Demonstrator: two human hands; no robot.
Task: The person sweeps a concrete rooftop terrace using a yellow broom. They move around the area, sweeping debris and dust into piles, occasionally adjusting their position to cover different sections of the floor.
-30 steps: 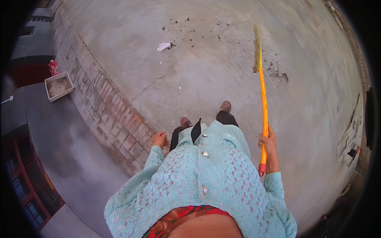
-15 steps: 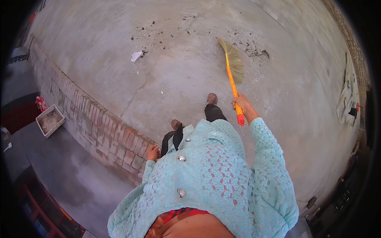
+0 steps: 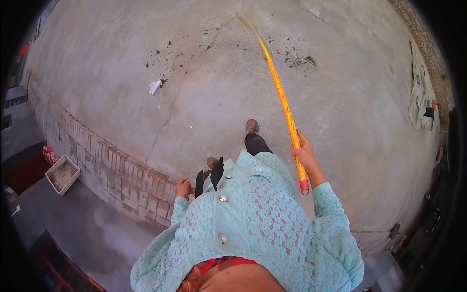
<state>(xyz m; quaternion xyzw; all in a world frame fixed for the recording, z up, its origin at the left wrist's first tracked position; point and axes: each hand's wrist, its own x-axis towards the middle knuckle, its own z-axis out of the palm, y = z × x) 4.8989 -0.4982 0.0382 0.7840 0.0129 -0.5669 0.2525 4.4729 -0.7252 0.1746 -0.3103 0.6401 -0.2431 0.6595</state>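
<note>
My right hand (image 3: pixel 304 155) is closed around the orange handle of a broom (image 3: pixel 280 92), not far above its red end cap. The handle slants forward and a little left. Its pale yellow-green bristles (image 3: pixel 248 24) show as a narrow, edge-on shape at the far end, beyond scattered dark debris (image 3: pixel 299 58); whether they touch the concrete, I cannot tell. My left hand (image 3: pixel 183 188) hangs low at my left side beside the brick wall, its fingers loosely bent and apart, with nothing visible in it.
A low brick wall (image 3: pixel 121 168) runs along the left. Beyond it is a pale rectangular tray (image 3: pixel 63 175) with a red item beside it. More dark bits and a white scrap (image 3: pixel 154 86) lie on the concrete floor (image 3: pixel 209 102). Pale sheeting (image 3: pixel 417 92) lies at the far right.
The broom has swung forward, its bristles lifting away from beside the right-hand debris to farther off and left. More handle shows, and my right hand has come back slightly toward me.
</note>
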